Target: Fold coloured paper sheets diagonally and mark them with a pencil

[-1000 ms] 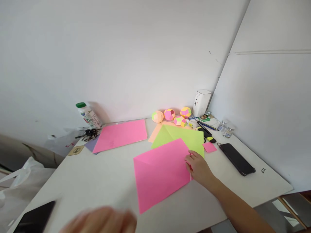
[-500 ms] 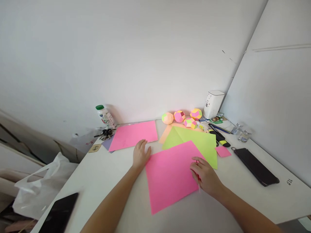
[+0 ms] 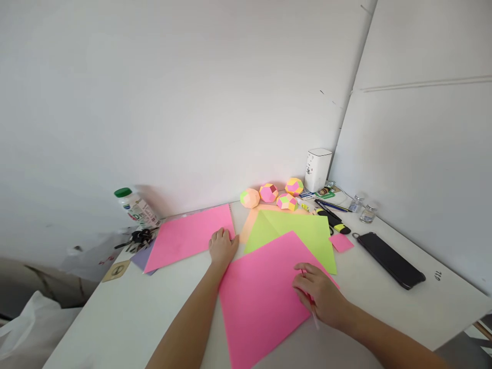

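Observation:
A large bright pink sheet of paper [image 3: 261, 302] lies at an angle in front of me. My left hand [image 3: 223, 248] is palm down with its fingers stretched out, over the near right corner of a second pink sheet [image 3: 188, 233], beside the first one. Above the right part of the large sheet, my right hand [image 3: 321, 294] has its fingers curled round a thin red-and-clear stick [image 3: 314, 318] that looks like a pen. Its tip is too small to make out. Under the large sheet's far edge lies a lime green sheet [image 3: 307, 223], on top of a peach one [image 3: 249, 224].
Several faceted paper balls [image 3: 268, 192] line the wall near a white container [image 3: 318, 171]. Right are a yellow-and-black cutter [image 3: 340, 227], a small pink square [image 3: 341, 242], a black pouch [image 3: 390, 260] and glass jars [image 3: 368, 213]. Left stand a green-capped bottle [image 3: 137, 207] and keys [image 3: 141, 237].
The view has swung to the right and things sit further left in it. My left hand has moved forward from the second pink sheet's edge onto its corner. My right hand keeps its hold.

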Demonstrator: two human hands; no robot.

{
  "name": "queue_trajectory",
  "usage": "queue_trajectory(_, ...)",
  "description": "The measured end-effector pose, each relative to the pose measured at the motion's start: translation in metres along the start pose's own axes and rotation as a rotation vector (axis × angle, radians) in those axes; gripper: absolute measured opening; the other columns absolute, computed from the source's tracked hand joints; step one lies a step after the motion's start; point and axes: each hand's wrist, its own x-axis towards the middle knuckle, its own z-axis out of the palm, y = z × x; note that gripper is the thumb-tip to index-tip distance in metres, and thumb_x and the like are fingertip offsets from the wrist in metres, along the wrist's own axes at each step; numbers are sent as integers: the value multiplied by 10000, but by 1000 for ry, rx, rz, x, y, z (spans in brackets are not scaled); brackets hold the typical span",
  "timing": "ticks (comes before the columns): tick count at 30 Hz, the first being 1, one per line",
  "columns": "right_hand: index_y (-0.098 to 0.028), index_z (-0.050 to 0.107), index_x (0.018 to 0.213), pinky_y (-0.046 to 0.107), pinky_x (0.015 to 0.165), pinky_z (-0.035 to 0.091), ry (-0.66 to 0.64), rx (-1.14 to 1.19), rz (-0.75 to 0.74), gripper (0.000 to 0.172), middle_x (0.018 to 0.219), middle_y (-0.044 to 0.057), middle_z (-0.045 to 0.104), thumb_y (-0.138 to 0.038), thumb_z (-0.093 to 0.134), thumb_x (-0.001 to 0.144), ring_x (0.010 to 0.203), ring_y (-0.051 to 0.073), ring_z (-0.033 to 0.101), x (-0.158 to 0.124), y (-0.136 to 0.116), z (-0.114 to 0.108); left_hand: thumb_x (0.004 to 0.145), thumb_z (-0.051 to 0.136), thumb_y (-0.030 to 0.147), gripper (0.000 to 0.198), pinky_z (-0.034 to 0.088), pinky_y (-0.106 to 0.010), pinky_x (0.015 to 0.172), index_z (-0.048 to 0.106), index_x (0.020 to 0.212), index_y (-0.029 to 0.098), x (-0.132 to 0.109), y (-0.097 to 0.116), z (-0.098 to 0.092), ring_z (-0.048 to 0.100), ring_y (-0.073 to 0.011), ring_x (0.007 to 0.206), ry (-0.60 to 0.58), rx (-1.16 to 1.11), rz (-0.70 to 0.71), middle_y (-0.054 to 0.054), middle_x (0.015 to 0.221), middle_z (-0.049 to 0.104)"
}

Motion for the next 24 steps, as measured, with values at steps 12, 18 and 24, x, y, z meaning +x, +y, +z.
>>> queue_trajectory(12,-208,589,749,378,843,515,-15,-13,27,233,720,53,611,-87,434,871,913,212,588,5,2,-4,910,566,355,328,502,-438,879,555,1173,160,5,-4,-10,582,-218,1040,-86,8,-169,-86,1196,570)
queue_trajectory(18,-212,600,754,383,847,521,-14,1,23,239,678,45,602,-89,427,864,896,215,595,5,1,-5,917,557,355,316,520,-411,848,557,1170,165,12,-16,-15,598,-201,997,-196,-165,-189,-82,1174,580)
queue_trajectory(24,-208,594,716,384,856,518,-30,10,23,281,635,44,581,-71,397,862,900,218,595,5,0,-4,918,557,355,322,524,-407,841,552,1178,167,21,-32,-19,599,-201,994,-311,-358,-220,-82,1178,578)
